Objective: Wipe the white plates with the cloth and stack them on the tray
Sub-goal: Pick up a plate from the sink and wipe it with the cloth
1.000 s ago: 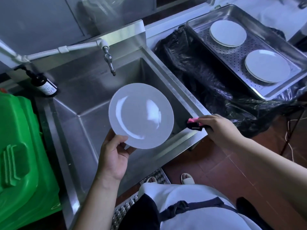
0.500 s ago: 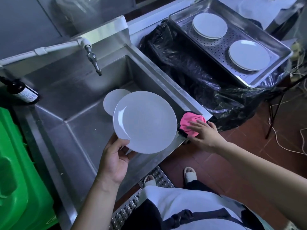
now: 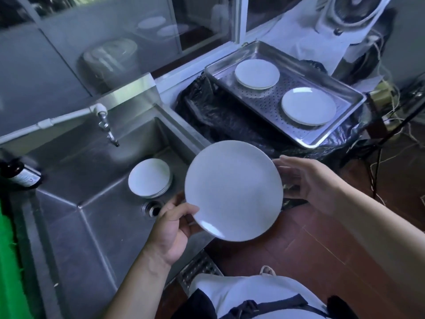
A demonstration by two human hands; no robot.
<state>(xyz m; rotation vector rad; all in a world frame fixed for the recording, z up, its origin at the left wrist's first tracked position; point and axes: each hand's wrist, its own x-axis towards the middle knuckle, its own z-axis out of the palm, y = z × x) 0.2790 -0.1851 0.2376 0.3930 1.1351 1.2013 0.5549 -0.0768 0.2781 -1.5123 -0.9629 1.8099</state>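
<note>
My left hand [image 3: 171, 229] grips a white plate [image 3: 233, 191] by its lower left rim, thumb on top, holding it above the sink's front right corner. My right hand [image 3: 308, 180] is beside the plate's right rim with fingers loosely spread; whether it touches the rim is unclear. The cloth is hidden from sight. A steel perforated tray [image 3: 271, 104] at the upper right holds two stacks of white plates, the far stack [image 3: 257, 73] and the near stack [image 3: 308, 108]. Another stack of white plates [image 3: 149, 177] lies in the sink.
The steel sink [image 3: 87, 203] has a drain [image 3: 153, 208] near my left hand and a tap [image 3: 107, 128] at the back. A dark bottle [image 3: 19, 174] stands on the left ledge. Black plastic [image 3: 220, 118] lies under the tray. Cables [image 3: 391, 139] trail at right.
My right hand left the pink cloth on the sink edge and came up beside the plate. The plate moved right, toward the tray. The view swung right and up.
</note>
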